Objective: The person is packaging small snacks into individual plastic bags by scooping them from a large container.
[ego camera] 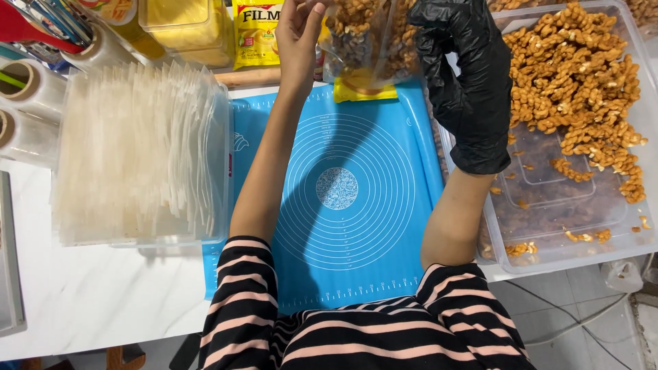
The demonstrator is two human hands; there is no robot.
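Observation:
A clear plastic bag [367,41] filled with golden-brown fried snack pieces stands on a small yellow object [363,88] at the far edge of a blue silicone mat [349,205]. My left hand [298,38], bare, holds the bag's left side near its top. On the bag's right side is my right hand [466,75], in a black glove, its fingers curled against the plastic. The tops of both hands and of the bag are cut off by the frame edge.
A clear plastic tub [582,226] at the right holds a heap of the same snack pieces [576,75]. At the left a clear box [140,154] holds several stacked empty plastic bags. Film rolls [31,113] and yellow packages [257,31] sit along the back.

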